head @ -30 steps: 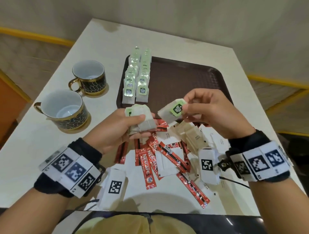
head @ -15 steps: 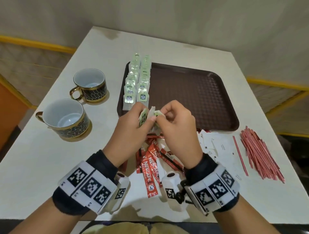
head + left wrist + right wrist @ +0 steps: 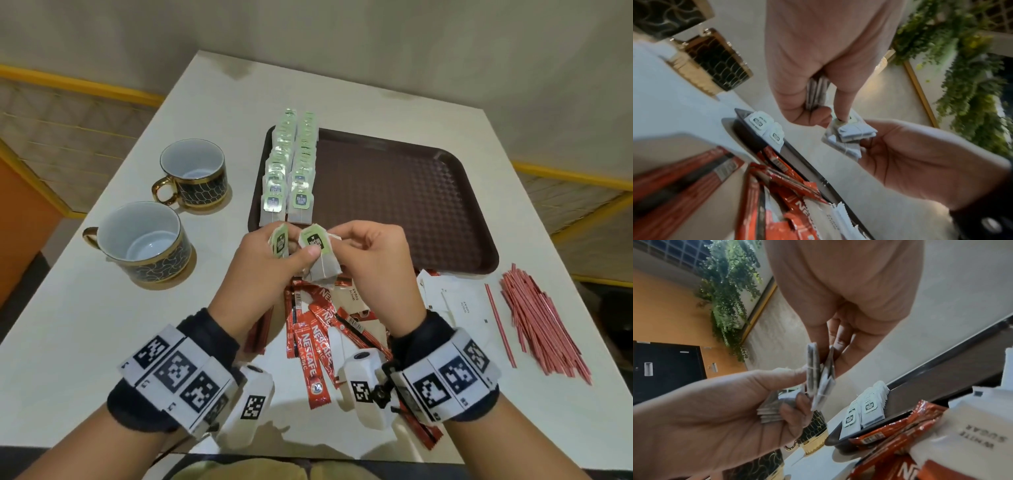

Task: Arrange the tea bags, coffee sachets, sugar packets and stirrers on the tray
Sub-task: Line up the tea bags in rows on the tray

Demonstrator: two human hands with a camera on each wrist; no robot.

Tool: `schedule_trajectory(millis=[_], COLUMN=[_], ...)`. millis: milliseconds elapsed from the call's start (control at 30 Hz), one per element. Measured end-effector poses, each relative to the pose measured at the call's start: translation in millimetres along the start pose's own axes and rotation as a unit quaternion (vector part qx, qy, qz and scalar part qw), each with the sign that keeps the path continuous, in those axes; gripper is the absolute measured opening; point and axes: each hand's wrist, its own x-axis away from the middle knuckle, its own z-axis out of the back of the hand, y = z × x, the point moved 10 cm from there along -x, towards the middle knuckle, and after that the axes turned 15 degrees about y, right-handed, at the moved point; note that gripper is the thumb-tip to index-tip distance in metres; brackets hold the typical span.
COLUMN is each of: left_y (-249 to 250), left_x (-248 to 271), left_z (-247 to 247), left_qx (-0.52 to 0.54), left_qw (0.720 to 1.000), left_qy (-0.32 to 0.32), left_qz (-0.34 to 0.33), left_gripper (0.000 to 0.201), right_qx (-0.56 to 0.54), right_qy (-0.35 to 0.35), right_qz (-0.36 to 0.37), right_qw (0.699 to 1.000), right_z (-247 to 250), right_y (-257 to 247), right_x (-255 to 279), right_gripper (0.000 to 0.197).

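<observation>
Right now each grip has tea bags in it: the left hand (image 3: pixel 265 265) clamps a small stack (image 3: pixel 280 242) between thumb and curled fingers, and the right hand (image 3: pixel 371 253) pinches one tea bag (image 3: pixel 317 245) by its green tag end, its paper pouch hanging below, right against the stack. With bags touching like this, the likely slip is a string or tag catching on its neighbour, so pulling one free could drag a second out of the stack onto the coffee sachets (image 3: pixel 313 342) below. Just beyond the hands, two neat rows of tea bags (image 3: pixel 289 171) run along the left edge of the tray (image 3: pixel 411 205); a careless placement could knock those overlapped rows askew. Sugar packets (image 3: pixel 459 301) and stirrers (image 3: pixel 541 318) lie on the worktop (image 3: pixel 68 325), not yet on the tray.
</observation>
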Motion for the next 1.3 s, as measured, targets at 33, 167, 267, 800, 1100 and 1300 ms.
schedule_trajectory(millis=[33,167,267,800,1100,1300], left_y=[-3.1,-5.2,2.4,18.3,-11.3,-14.8], left_x=[-1.5,-6.3,-10.5,-15.8,-29.7,-25.3], left_z=[4.3,22.7,29.0,41.1,70.8,70.7], left_qx=[0.011,0.069,0.03,-0.022,-0.035,-0.035], left_qw=[1.0,0.995,0.999,0.999,0.994,0.995], left_qy=[0.014,0.051,0.036,0.033,0.1,0.091], left_qz=[0.013,0.048,0.018,-0.035,0.01,0.022], left_gripper=[0.005,0.006,0.006,0.005,0.006,0.011], right_qx=[-0.001,-0.003,-0.022,0.059,0.206,0.228], right_qy=[-0.002,0.007,-0.066,-0.266,-0.198,-0.206], right_qz=[-0.003,-0.028,-0.041,0.068,-0.004,-0.08], right_qw=[1.0,1.0,0.997,0.96,0.958,0.948], right_z=[-0.7,8.1,1.0,-62.7,-68.2,-89.0], right_y=[1.2,5.5,-0.6,-32.7,16.5,46.3], right_x=[-1.3,-14.8,-22.9,-29.4,-106.7,-121.7], right_gripper=[0.008,0.012,0.012,0.009,0.01,0.015])
